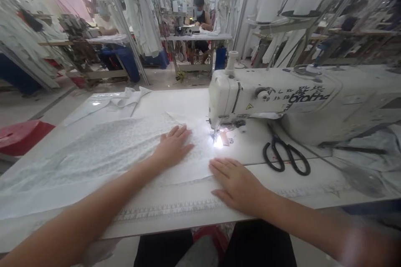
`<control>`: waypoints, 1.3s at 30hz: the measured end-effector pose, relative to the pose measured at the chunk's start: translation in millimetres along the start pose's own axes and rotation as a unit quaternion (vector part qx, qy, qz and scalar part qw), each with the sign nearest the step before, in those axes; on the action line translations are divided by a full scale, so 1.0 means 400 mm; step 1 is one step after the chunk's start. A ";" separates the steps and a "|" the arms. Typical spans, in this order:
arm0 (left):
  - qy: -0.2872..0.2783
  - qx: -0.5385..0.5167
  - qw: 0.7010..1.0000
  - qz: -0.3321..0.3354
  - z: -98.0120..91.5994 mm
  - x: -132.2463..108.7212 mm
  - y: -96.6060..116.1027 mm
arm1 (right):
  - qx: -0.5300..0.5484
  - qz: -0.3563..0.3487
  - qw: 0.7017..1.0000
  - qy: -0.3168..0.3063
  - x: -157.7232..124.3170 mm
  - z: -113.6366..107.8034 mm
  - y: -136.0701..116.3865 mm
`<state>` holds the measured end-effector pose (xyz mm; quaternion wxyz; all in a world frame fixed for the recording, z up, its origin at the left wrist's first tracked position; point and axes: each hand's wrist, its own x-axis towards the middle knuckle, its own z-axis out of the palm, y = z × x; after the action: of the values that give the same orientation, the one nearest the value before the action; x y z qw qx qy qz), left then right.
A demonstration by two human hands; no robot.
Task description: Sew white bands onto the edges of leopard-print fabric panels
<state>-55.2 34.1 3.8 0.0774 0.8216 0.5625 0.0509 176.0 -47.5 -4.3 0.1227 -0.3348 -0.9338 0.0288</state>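
My left hand [174, 146] lies flat and open on a pale patterned fabric [103, 150] spread over the white sewing table [175, 100]. My right hand [237, 185] rests flat, fingers stretched, on the fabric's near right edge, just in front of the needle. The white sewing machine [282, 98] stands at the right, its lamp lighting the presser foot [217, 137] and the cloth's corner under it. Neither hand holds anything.
Black scissors [285, 154] lie on the table right of the needle. More white cloth [125, 98] is piled at the table's far left. A red stool [21, 135] stands at left. Other people sit at sewing tables [196, 37] behind, with hanging garments around.
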 end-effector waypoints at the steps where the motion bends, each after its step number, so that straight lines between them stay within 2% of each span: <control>1: 0.001 0.004 1.000 0.004 -0.002 0.019 -0.004 | -0.007 -0.005 1.000 0.004 0.001 -0.002 0.025; 8: -0.013 0.020 0.999 0.027 0.002 0.150 -0.018 | -0.019 0.013 1.000 0.017 0.027 -0.007 0.118; 13: 0.015 0.022 0.999 0.045 0.006 0.189 -0.028 | -0.007 0.036 0.999 0.034 0.020 -0.003 0.142; 16: 0.087 0.012 0.994 0.064 0.003 0.172 -0.013 | 0.010 0.042 0.998 0.048 0.015 0.000 0.146; 18: 0.116 -0.016 0.987 0.109 0.005 0.142 0.014 | 0.023 0.044 0.997 0.056 0.013 0.003 0.148; 21: 0.096 -0.097 0.972 0.189 0.017 0.087 0.063 | 0.032 0.047 0.997 0.061 0.012 0.005 0.150; 25: 0.053 -0.130 0.966 0.217 0.038 0.052 0.093 | 0.033 0.047 0.996 0.063 0.012 0.004 0.152; 32: 0.022 -0.088 0.974 0.206 0.037 0.077 0.072 | 0.028 0.073 0.997 0.022 0.023 -0.010 0.153; 39: 0.040 -0.085 0.973 0.213 0.038 0.083 0.071 | 0.027 0.081 0.996 0.021 0.031 -0.012 0.157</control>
<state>-14.7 54.0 -6.1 0.1121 0.9102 0.3708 0.1464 206.9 8.9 -5.5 0.1484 -0.4061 -0.8999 0.0572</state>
